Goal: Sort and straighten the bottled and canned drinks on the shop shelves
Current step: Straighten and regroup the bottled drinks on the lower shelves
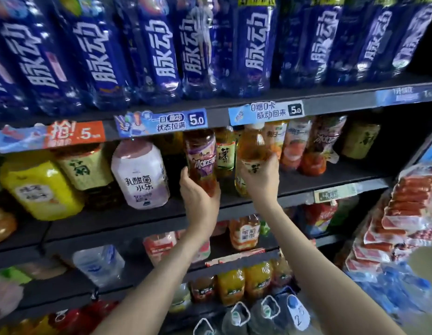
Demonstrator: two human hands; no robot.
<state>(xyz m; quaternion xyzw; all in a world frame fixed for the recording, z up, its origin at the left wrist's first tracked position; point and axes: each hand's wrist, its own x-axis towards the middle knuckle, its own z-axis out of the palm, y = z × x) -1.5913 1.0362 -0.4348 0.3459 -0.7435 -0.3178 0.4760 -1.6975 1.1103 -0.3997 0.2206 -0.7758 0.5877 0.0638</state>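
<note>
Two tea bottles in hand at the middle shelf (113,221), centre of the frame.
The left grip (198,189) is curled around the red tea bottle (201,155) with the purple label; the right grip (261,177) holds the amber tea bottle (252,151) just beside it. The step seems to be placing them in rows; next, each probably needs standing upright, label forward.

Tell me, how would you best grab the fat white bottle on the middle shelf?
From the front: the white bottle stands at the shelf edge, its top close under the price strip. The body is wide, so probably clasp its two sides.
</note>
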